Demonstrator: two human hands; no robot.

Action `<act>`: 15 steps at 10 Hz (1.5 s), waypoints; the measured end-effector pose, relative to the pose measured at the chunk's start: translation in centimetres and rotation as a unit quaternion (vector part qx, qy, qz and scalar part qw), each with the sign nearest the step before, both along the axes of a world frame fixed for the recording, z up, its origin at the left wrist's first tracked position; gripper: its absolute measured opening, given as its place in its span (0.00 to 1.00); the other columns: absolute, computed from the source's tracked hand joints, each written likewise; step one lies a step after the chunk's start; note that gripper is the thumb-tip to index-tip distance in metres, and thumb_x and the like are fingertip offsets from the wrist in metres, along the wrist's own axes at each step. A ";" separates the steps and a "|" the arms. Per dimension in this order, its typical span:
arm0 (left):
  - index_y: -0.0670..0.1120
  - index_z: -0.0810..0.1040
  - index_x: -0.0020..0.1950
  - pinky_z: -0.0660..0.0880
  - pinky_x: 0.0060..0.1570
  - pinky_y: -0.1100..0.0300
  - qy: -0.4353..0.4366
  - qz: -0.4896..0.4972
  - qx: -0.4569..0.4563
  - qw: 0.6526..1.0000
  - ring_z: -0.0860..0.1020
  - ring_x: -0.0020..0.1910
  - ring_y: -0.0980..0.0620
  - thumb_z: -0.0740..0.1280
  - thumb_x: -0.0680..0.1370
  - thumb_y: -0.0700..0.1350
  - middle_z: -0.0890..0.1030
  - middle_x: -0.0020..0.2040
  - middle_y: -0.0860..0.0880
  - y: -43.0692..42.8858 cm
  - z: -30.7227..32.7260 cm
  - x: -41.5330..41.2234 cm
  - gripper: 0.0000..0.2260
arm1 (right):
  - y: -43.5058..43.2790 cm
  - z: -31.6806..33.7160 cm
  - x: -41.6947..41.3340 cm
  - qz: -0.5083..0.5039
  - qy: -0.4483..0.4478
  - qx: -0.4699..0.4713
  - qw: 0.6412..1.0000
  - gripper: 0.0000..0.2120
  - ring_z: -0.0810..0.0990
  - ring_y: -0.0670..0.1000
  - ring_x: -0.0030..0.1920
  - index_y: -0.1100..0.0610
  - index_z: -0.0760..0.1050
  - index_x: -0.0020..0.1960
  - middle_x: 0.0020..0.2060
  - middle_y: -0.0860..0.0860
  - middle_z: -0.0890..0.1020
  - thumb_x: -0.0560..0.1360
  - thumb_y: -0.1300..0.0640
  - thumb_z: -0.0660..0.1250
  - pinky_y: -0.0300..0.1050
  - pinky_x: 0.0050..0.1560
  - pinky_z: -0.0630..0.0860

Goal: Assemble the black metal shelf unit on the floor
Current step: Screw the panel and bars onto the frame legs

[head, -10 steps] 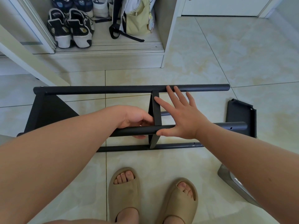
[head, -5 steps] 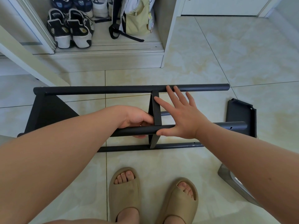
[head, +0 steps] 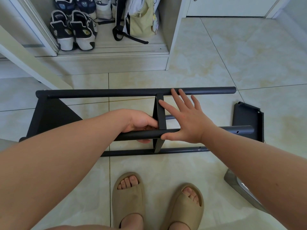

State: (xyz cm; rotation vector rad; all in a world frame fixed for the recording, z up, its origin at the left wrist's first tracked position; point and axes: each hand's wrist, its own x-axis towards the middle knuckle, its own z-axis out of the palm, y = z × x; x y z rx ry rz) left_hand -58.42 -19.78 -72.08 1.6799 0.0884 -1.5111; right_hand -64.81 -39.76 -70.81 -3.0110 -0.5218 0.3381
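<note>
Steadying the half-built black shelf frame [head: 116, 92], which lies on the tiled floor [head: 216, 63] across the middle of the picture. The left hand [head: 141, 123] has its fingers curled round the near tube [head: 232, 130], gripping it just left of the cross plate [head: 160, 113]. The right hand [head: 187, 123] is spread flat with straight fingers, the index finger against the plate and the thumb resting on the same tube.

Set against the views a second and half a second earlier, neither hand nor any part has shifted. This reads as a static hold, probably seating or checking the plate between the tubes, so the task has not advanced.

A loose black panel [head: 247, 117] sits at centre right, by the near tube's open end. It is judged to be an end piece not yet fitted. A grey part [head: 235, 181] lies at lower right, and sandals [head: 127, 196] show at lower centre.
</note>
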 end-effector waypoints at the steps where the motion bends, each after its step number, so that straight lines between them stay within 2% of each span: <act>1: 0.46 0.81 0.55 0.77 0.57 0.53 0.008 -0.004 -0.013 1.000 0.78 0.44 0.51 0.65 0.81 0.44 0.83 0.42 0.49 0.1 -0.1 0.1 0.07 | 0.0 0.0 0.0 0.000 0.000 -0.003 1.000 0.52 0.32 0.57 0.80 0.38 0.38 0.81 0.81 0.53 0.35 0.64 0.16 0.45 0.65 0.78 0.38; 2: 0.46 0.83 0.51 0.75 0.60 0.51 0.022 0.002 -0.036 0.999 0.78 0.49 0.49 0.64 0.80 0.41 0.84 0.45 0.48 0.5 -0.3 0.3 0.08 | 0.0 0.1 0.0 0.001 0.002 -0.004 1.000 0.52 0.32 0.57 0.80 0.38 0.37 0.81 0.81 0.53 0.35 0.64 0.16 0.45 0.64 0.79 0.38; 3: 0.47 0.83 0.51 0.76 0.58 0.51 0.026 0.001 -0.036 0.999 0.78 0.48 0.50 0.64 0.80 0.43 0.84 0.43 0.49 0.5 -0.3 0.2 0.08 | 0.1 0.2 0.0 0.000 0.004 -0.003 1.000 0.52 0.32 0.56 0.80 0.38 0.37 0.81 0.81 0.53 0.35 0.64 0.16 0.45 0.64 0.79 0.37; 4: 0.48 0.82 0.54 0.79 0.53 0.54 0.005 -0.004 -0.018 1.000 0.79 0.46 0.52 0.65 0.80 0.46 0.84 0.41 0.50 0.2 -0.2 0.1 0.07 | 0.1 0.2 -0.1 -0.001 0.004 -0.003 1.000 0.52 0.32 0.56 0.80 0.38 0.37 0.81 0.81 0.53 0.35 0.63 0.16 0.45 0.64 0.79 0.38; 5: 0.48 0.82 0.53 0.79 0.51 0.55 -0.007 -0.010 -0.015 1.000 0.80 0.42 0.53 0.65 0.81 0.45 0.84 0.39 0.51 0.1 -0.1 0.1 0.06 | 0.0 0.2 0.0 0.000 0.003 -0.002 1.000 0.52 0.32 0.56 0.80 0.38 0.38 0.81 0.81 0.53 0.35 0.64 0.16 0.45 0.64 0.79 0.38; 7: 0.46 0.82 0.51 0.75 0.59 0.51 0.035 0.007 -0.034 0.999 0.77 0.48 0.49 0.64 0.80 0.42 0.83 0.44 0.48 0.5 -0.4 0.3 0.07 | 0.0 0.0 0.0 0.002 -0.001 -0.002 1.000 0.51 0.32 0.57 0.80 0.38 0.37 0.81 0.81 0.53 0.36 0.64 0.16 0.45 0.64 0.79 0.38; 8: 0.46 0.82 0.54 0.78 0.57 0.50 0.031 0.005 -0.021 0.999 0.78 0.49 0.49 0.64 0.81 0.44 0.83 0.42 0.49 0.4 -0.4 0.3 0.08 | 0.0 0.0 0.0 0.001 0.000 -0.003 1.000 0.52 0.32 0.56 0.80 0.38 0.37 0.81 0.81 0.53 0.35 0.64 0.16 0.45 0.64 0.79 0.38; 9: 0.46 0.82 0.55 0.81 0.50 0.53 0.014 -0.001 -0.006 1.000 0.79 0.46 0.50 0.66 0.80 0.45 0.84 0.41 0.49 0.1 -0.3 0.3 0.07 | -0.1 0.0 0.0 0.002 0.000 -0.001 1.000 0.52 0.32 0.56 0.80 0.38 0.37 0.81 0.81 0.53 0.35 0.64 0.16 0.45 0.64 0.79 0.38; 10: 0.46 0.81 0.56 0.80 0.48 0.55 0.010 -0.003 -0.012 1.000 0.80 0.44 0.51 0.65 0.80 0.44 0.84 0.42 0.48 0.1 -0.3 0.3 0.08 | 0.0 0.0 0.0 0.002 0.000 0.000 1.000 0.51 0.32 0.57 0.80 0.38 0.37 0.81 0.81 0.53 0.35 0.64 0.16 0.45 0.64 0.79 0.38; 12: 0.46 0.82 0.52 0.77 0.59 0.51 0.038 0.004 -0.036 0.999 0.79 0.47 0.51 0.63 0.80 0.42 0.84 0.42 0.49 0.5 -0.3 0.4 0.08 | 0.0 0.0 0.0 0.001 0.001 -0.001 1.000 0.51 0.32 0.57 0.80 0.37 0.37 0.81 0.81 0.53 0.35 0.64 0.16 0.45 0.64 0.79 0.38; 13: 0.46 0.82 0.52 0.79 0.56 0.50 0.023 0.002 -0.016 1.000 0.80 0.45 0.51 0.65 0.80 0.44 0.83 0.37 0.50 0.3 -0.2 0.3 0.07 | 0.0 0.1 0.0 0.002 0.001 -0.002 1.000 0.51 0.32 0.57 0.80 0.38 0.37 0.81 0.81 0.53 0.35 0.64 0.16 0.46 0.64 0.79 0.38; 14: 0.46 0.82 0.55 0.81 0.51 0.52 0.006 -0.005 -0.002 1.000 0.80 0.46 0.51 0.66 0.80 0.44 0.84 0.41 0.49 0.1 -0.2 0.2 0.07 | 0.0 0.1 0.0 0.002 0.001 -0.005 1.000 0.51 0.32 0.57 0.80 0.38 0.37 0.81 0.81 0.53 0.35 0.64 0.16 0.45 0.64 0.79 0.38; 15: 0.46 0.81 0.54 0.79 0.55 0.51 0.030 -0.003 -0.013 0.999 0.80 0.47 0.51 0.64 0.81 0.42 0.84 0.43 0.49 0.2 -0.2 0.2 0.07 | 0.0 0.1 0.0 0.002 0.002 -0.003 1.000 0.52 0.32 0.57 0.80 0.38 0.37 0.81 0.81 0.53 0.35 0.64 0.16 0.45 0.64 0.79 0.38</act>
